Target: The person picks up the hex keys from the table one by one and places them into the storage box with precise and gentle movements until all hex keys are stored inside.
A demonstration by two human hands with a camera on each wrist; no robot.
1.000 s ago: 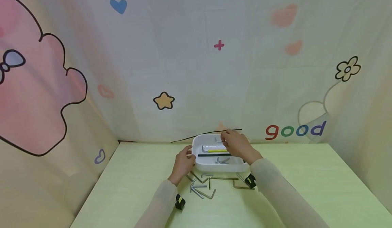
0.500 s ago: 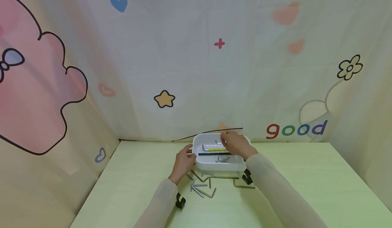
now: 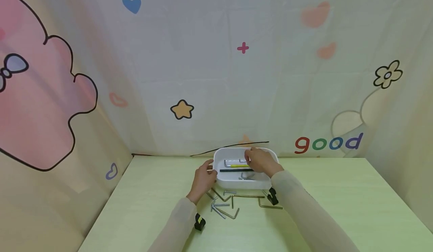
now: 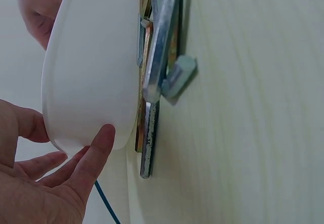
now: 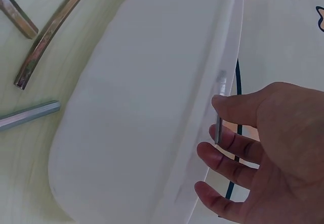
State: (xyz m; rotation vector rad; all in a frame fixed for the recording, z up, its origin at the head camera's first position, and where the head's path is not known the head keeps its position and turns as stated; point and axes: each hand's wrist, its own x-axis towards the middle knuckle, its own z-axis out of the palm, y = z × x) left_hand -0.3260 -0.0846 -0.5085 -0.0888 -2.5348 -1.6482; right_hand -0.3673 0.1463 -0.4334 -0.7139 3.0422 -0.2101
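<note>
My left hand (image 3: 204, 177) holds the left end of a white plastic box (image 3: 243, 184), with the thumb and fingers against its wall in the left wrist view. Over the box, my right hand (image 3: 262, 161) pinches a small silver Allen key (image 5: 218, 132) between thumb and index finger. Part of that key is hidden by the fingers. Inside the box lie a silver Allen key with a yellow sleeve (image 3: 239, 166), a long black rod (image 3: 235, 170) and a few small silver Allen keys (image 3: 248, 177).
On the table (image 3: 324, 207), in front of the box, lie several brass-coloured and silver Allen keys, among them a long brass-coloured one (image 3: 248, 196) and a silver one (image 3: 220, 212). A printed curtain (image 3: 216, 75) hangs right behind the box.
My right hand has moved slightly down and nearer with the small Allen key, deeper into the box. The left hand stays on the box, and the loose keys have not moved.
</note>
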